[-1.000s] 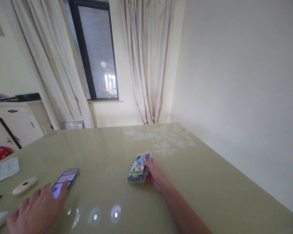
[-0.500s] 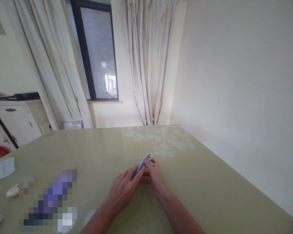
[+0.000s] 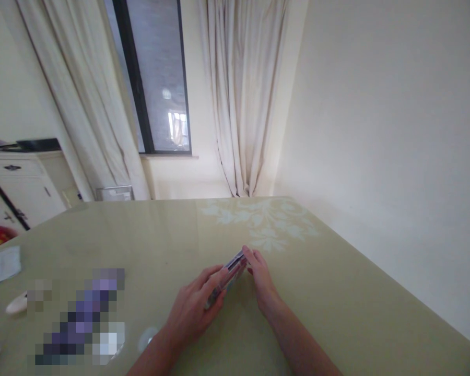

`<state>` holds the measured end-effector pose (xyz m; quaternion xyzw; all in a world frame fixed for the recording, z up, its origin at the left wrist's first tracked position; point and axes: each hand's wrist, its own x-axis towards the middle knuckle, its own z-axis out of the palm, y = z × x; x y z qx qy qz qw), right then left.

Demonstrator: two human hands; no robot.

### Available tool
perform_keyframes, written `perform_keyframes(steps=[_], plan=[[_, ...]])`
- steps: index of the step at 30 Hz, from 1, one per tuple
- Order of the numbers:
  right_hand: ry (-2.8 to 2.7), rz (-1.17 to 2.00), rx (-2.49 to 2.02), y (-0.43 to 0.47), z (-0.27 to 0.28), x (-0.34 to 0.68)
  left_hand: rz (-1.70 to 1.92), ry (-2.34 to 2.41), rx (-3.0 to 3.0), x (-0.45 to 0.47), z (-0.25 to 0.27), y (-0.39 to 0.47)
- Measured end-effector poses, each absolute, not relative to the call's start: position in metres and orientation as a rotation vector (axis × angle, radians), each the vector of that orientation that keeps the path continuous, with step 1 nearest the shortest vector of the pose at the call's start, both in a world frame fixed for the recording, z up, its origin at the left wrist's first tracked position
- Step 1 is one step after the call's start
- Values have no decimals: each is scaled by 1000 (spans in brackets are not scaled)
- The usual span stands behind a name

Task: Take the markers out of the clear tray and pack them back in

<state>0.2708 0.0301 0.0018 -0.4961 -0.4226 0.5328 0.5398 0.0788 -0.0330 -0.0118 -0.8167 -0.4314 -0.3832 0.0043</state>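
Greenish tabletop [image 3: 360, 308], slim tilted case [image 3: 235, 265], pale-edged, dark-striped, left hand [image 3: 196, 300] and right hand [image 3: 261, 277] pinching it

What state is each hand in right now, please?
Left hand: closed on the near part of the box.
Right hand: touching the box's far end; whether it grips cannot be told.

Two bare hands meet in front of the person, nearly touching.
The left arm [image 3: 156, 347] and right arm [image 3: 300, 331] angle inward from below. The left hand [image 3: 194, 300] grips, fingers over the top, thumb nearer; the right hand [image 3: 261, 279], slightly farther forward, curls inward with bent fingers.
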Motion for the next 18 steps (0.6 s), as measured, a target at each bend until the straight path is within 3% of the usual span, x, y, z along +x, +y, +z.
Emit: perform_keyframes(steps=[18], plan=[[-1135,1251,-1049,39,-9,276,-1293,-1241,-2548,78,-9,-28]])
